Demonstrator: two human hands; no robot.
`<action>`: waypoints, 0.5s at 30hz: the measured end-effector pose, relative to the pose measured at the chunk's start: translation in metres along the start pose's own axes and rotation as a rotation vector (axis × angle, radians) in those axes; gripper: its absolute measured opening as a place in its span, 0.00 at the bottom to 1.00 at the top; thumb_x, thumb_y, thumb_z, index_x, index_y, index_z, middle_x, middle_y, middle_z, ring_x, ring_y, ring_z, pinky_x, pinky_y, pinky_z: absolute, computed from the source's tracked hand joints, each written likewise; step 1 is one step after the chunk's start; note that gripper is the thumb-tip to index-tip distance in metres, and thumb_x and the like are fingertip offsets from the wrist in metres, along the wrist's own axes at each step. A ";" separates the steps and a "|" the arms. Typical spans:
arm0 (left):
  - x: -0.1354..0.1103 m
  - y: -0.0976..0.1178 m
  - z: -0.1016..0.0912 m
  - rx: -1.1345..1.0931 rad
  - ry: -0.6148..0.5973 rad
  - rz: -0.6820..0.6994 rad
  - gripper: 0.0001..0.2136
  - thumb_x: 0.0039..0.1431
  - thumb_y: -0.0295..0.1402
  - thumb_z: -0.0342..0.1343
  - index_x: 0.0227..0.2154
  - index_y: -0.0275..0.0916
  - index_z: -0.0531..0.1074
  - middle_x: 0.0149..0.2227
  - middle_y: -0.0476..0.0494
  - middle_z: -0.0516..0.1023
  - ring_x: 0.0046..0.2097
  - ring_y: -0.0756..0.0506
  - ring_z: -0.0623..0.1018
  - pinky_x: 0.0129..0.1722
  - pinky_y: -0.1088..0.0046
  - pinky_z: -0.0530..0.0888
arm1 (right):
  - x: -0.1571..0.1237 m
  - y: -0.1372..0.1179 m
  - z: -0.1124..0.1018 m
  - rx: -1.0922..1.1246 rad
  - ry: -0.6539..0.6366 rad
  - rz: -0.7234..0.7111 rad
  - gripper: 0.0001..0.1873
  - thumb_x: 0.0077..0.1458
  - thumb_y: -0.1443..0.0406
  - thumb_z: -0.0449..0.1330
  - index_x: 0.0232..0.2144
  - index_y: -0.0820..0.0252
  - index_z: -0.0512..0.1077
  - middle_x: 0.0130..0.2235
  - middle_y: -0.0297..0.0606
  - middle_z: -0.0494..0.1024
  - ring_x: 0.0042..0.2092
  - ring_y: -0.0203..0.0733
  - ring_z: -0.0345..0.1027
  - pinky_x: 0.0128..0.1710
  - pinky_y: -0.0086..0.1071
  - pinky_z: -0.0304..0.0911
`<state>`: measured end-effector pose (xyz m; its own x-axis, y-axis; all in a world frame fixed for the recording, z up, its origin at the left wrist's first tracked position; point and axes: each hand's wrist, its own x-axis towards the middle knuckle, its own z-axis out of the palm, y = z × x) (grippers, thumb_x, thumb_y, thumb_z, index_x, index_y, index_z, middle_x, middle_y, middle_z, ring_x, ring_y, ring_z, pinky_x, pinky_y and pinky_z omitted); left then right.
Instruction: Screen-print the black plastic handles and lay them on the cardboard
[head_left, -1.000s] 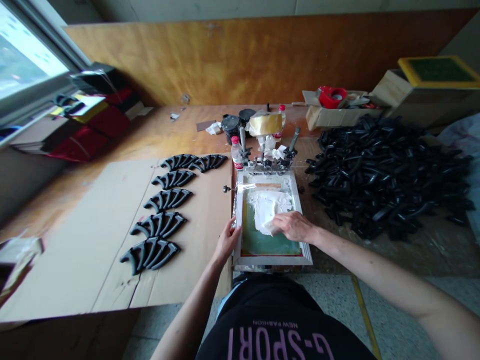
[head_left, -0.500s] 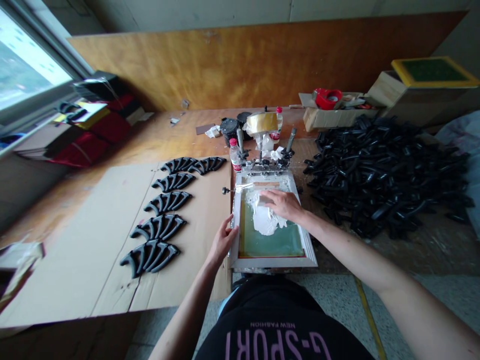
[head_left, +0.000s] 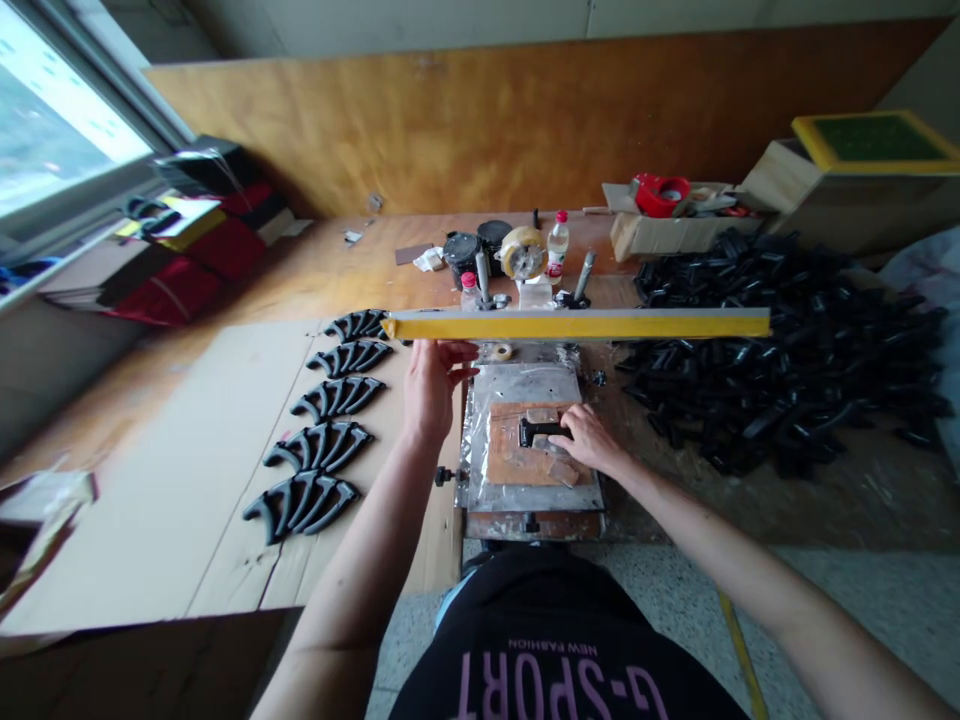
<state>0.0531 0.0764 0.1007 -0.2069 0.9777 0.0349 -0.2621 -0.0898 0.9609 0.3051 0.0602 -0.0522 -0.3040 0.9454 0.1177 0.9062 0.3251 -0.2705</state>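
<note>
The screen printing frame (head_left: 577, 325) is tilted up and seen nearly edge-on, as a long yellow and grey bar. My left hand (head_left: 433, 390) grips it from below near its left end, fingers partly hidden behind the wrist. Under it lies a metal base plate (head_left: 525, 378) with a brown wooden board (head_left: 504, 465). On that board sits a black plastic handle-like part (head_left: 531, 431), and my right hand (head_left: 589, 438) is closed on its right end. The squeegee and white ink are out of sight behind the raised frame.
Rows of black curved parts (head_left: 319, 445) lie on cardboard (head_left: 187, 480) at left. A heap of black parts (head_left: 780, 370) covers the right side. Behind stand black tubs (head_left: 461, 255), a tape roll (head_left: 523, 253), a bottle (head_left: 557, 245) and a box (head_left: 660, 235).
The screen frame has swung up from flat, baring the base plate and board. My left hand has risen with it. My right hand has left the squeegee and taken hold of the black part.
</note>
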 end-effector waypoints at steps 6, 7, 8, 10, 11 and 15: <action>-0.094 -0.092 -0.003 0.097 -0.208 -0.745 0.28 0.52 0.57 0.56 0.46 0.37 0.69 0.40 0.34 0.79 0.38 0.42 0.79 0.30 0.69 0.74 | -0.024 -0.075 0.004 0.160 0.000 0.172 0.08 0.63 0.63 0.54 0.36 0.62 0.70 0.36 0.45 0.76 0.40 0.46 0.68 0.40 0.35 0.62; -0.106 -0.104 -0.005 0.071 -0.213 -0.794 0.28 0.52 0.57 0.55 0.44 0.37 0.70 0.40 0.35 0.79 0.38 0.42 0.79 0.31 0.69 0.74 | -0.028 -0.082 0.002 0.205 0.026 0.072 0.07 0.63 0.64 0.54 0.36 0.61 0.70 0.36 0.43 0.76 0.41 0.45 0.68 0.41 0.35 0.62; -0.112 -0.113 -0.008 0.051 -0.191 -0.813 0.27 0.52 0.56 0.56 0.43 0.37 0.70 0.38 0.37 0.79 0.36 0.43 0.79 0.30 0.70 0.74 | -0.030 -0.085 0.000 0.247 0.033 -0.067 0.07 0.63 0.64 0.54 0.35 0.60 0.70 0.36 0.42 0.76 0.42 0.44 0.67 0.43 0.35 0.62; -0.108 -0.120 -0.020 0.087 -0.120 -0.757 0.25 0.51 0.55 0.56 0.40 0.37 0.69 0.32 0.42 0.77 0.30 0.47 0.76 0.25 0.74 0.71 | -0.028 -0.066 -0.007 0.285 0.038 -0.282 0.07 0.63 0.65 0.54 0.34 0.58 0.72 0.37 0.39 0.76 0.44 0.42 0.66 0.47 0.35 0.61; -0.099 -0.120 -0.029 0.164 -0.089 -0.709 0.25 0.51 0.55 0.56 0.39 0.37 0.69 0.29 0.45 0.76 0.27 0.49 0.74 0.22 0.77 0.68 | -0.024 -0.045 -0.012 0.261 0.063 -0.285 0.08 0.63 0.66 0.53 0.35 0.57 0.73 0.39 0.39 0.77 0.46 0.42 0.66 0.50 0.36 0.60; -0.038 -0.120 -0.086 0.680 -0.019 -0.468 0.23 0.51 0.56 0.51 0.34 0.38 0.67 0.22 0.49 0.71 0.19 0.51 0.67 0.17 0.79 0.60 | 0.002 0.088 -0.035 -0.080 0.200 0.234 0.16 0.60 0.66 0.54 0.50 0.63 0.72 0.55 0.51 0.70 0.60 0.52 0.56 0.59 0.47 0.52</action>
<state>0.0110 0.0337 -0.0397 -0.2004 0.8891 -0.4115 0.3115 0.4560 0.8337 0.3946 0.0894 -0.0419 -0.0279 0.9683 0.2484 0.9673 0.0889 -0.2377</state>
